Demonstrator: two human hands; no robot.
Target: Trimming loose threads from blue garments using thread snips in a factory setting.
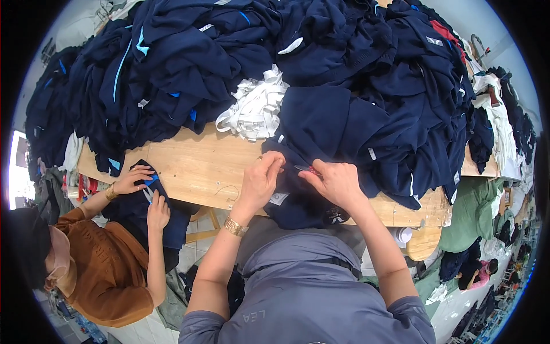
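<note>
A navy garment (329,123) lies over the table's near edge in front of me, its lower part hanging toward my lap. My left hand (262,180), with a gold bracelet at the wrist, is closed in a pinch on the garment; whether a thread is also between the fingertips is too small to tell. Close by on the right, my right hand (338,183) is wrapped round small red-handled scissors (309,169). Their metal tip points left toward my left fingers. A white label (278,198) shows on the garment below my hands.
Heaps of navy garments (189,63) cover the far side of the wooden table (183,163). A bundle of white strips (252,106) sits mid-table. At left, a co-worker in a brown shirt (112,269) holds snips (149,194) against dark cloth. Green cloth (472,215) hangs at right.
</note>
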